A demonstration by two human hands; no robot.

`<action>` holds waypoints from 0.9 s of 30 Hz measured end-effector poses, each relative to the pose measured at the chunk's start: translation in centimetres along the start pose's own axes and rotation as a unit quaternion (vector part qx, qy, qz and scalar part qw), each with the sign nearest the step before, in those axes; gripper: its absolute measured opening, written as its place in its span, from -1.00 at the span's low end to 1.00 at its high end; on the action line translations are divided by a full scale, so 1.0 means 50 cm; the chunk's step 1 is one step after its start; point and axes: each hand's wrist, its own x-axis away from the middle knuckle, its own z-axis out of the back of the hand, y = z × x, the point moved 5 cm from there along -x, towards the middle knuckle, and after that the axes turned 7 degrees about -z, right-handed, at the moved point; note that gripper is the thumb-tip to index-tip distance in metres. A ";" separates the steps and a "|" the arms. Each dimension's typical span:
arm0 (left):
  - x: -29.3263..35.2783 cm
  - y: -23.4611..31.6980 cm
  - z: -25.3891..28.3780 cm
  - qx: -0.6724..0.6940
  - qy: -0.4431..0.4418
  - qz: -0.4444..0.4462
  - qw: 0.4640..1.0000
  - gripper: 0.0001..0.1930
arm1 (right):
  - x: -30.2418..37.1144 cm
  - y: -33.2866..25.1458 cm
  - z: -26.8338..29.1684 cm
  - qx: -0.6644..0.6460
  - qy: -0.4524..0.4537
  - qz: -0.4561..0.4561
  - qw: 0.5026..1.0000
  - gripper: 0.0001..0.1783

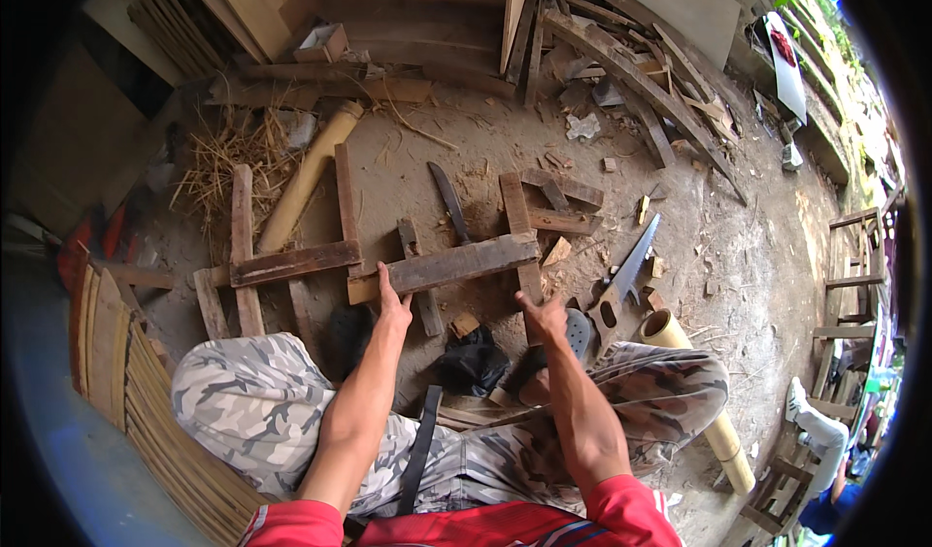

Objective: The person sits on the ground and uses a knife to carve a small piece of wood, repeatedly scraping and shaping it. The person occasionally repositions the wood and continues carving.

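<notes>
In front of my knees a dark, worn wooden board [456,266] lies crosswise over a narrower upright wood strip [514,205]. My left hand [391,301] grips the board near its left end, with a finger up along its face. Just below the board's right end, my right hand [546,318] is closed around the lower part of the strip, which it partly hides. Behind the board's left part a second short wood piece [408,236] slants on the ground. A machete [449,203] lies with its handle end close behind the board.
An H-shaped wooden frame [296,263] stands at left beside a bamboo pole [309,178] and straw [233,159]. A handsaw [624,280] and bamboo tube [699,392] lie right. Scrap planks [641,81] are piled far right. Another person's leg [823,421] shows at the right edge.
</notes>
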 end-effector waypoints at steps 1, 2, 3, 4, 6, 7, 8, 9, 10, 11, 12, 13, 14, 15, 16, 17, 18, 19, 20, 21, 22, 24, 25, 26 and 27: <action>0.001 -0.020 -0.014 -0.007 -0.006 0.006 1.000 0.10 | -0.017 0.026 -0.017 -0.004 -0.019 0.011 1.000 0.16; 0.003 -0.036 -0.025 -0.016 -0.013 0.011 1.000 0.11 | -0.035 0.047 -0.041 -0.028 -0.050 0.011 0.998 0.18; 0.005 -0.047 -0.045 -0.025 -0.023 0.014 0.999 0.12 | -0.050 0.069 -0.057 0.015 0.033 0.046 0.998 0.04; 0.004 -0.048 -0.042 -0.021 -0.011 0.019 1.000 0.12 | -0.049 0.062 -0.064 0.037 0.027 0.052 0.998 -0.07; 0.007 -0.055 -0.042 -0.014 -0.020 0.021 0.999 0.13 | -0.047 0.054 -0.071 0.054 0.018 0.058 0.997 -0.23; 0.009 -0.053 -0.033 -0.010 -0.019 0.021 1.000 0.13 | -0.031 0.040 -0.075 0.052 0.009 0.062 0.997 -0.28; 0.006 -0.056 -0.034 -0.007 -0.024 0.021 0.999 0.12 | -0.023 0.034 -0.079 0.046 0.006 0.062 0.997 -0.32; 0.002 -0.056 -0.034 -0.004 -0.029 0.022 0.999 0.11 | -0.010 0.030 -0.089 0.054 0.040 0.078 0.995 -0.31; -0.004 -0.054 -0.028 0.001 -0.030 0.021 0.999 0.09 | 0.007 0.013 -0.097 0.046 0.051 0.079 0.994 -0.31; -0.005 -0.050 -0.025 -0.004 -0.031 0.020 0.999 0.09 | 0.023 0.001 -0.099 0.039 0.063 0.079 0.994 -0.32; -0.006 -0.046 -0.021 -0.008 -0.030 0.020 0.999 0.09 | 0.027 -0.008 -0.103 0.030 0.020 0.065 0.997 -0.32; -0.010 -0.048 -0.021 -0.014 -0.033 0.020 0.999 0.08 | 0.031 -0.006 -0.106 0.011 0.027 0.061 0.998 -0.32; -0.014 -0.049 -0.022 -0.025 -0.042 0.017 0.999 0.06 | 0.028 -0.004 -0.106 0.014 0.027 0.062 0.998 -0.32; -0.020 -0.051 -0.024 -0.043 -0.043 0.020 0.998 0.06 | 0.025 -0.002 -0.105 0.016 0.027 0.062 0.998 -0.32; -0.026 -0.050 -0.026 -0.061 -0.043 0.024 0.997 0.06 | 0.024 -0.003 -0.104 0.013 0.023 0.063 0.998 -0.32; -0.031 -0.049 -0.025 -0.079 -0.043 0.028 0.996 0.06 | 0.022 -0.004 -0.104 0.010 0.020 0.063 0.998 -0.33; -0.033 -0.053 -0.015 -0.121 -0.034 0.065 0.990 0.05 | 0.022 -0.005 -0.105 0.007 0.016 0.064 0.998 -0.33; -0.034 -0.053 -0.010 -0.163 -0.027 0.102 0.981 0.04 | 0.020 -0.003 -0.107 0.005 0.017 0.059 0.998 -0.30; -0.032 -0.056 -0.006 -0.203 -0.020 0.138 0.969 0.02 | 0.019 -0.003 -0.110 0.004 0.018 0.054 0.998 -0.28; -0.028 -0.060 0.000 -0.234 -0.003 0.145 0.961 0.00 | 0.018 -0.002 -0.113 0.002 0.018 0.049 0.999 -0.26; -0.026 -0.062 0.011 -0.263 0.016 0.148 0.953 -0.01 | 0.018 -0.006 -0.116 0.001 0.019 0.050 0.999 -0.27; -0.017 -0.068 0.033 -0.273 0.079 0.115 0.952 -0.17 | 0.023 -0.014 -0.124 -0.002 0.020 0.053 0.998 -0.29; -0.009 -0.048 0.033 -0.377 0.093 -0.027 0.921 -0.21 | 0.024 -0.017 -0.125 -0.002 0.025 0.058 0.998 -0.31; 0.010 -0.028 0.028 -0.469 0.108 -0.168 0.861 -0.26 | 0.027 -0.021 -0.126 -0.001 0.029 0.063 0.998 -0.32; 0.034 -0.013 0.011 -0.546 0.120 -0.303 0.772 -0.30 | 0.030 -0.025 -0.129 0.000 0.033 0.068 0.997 -0.34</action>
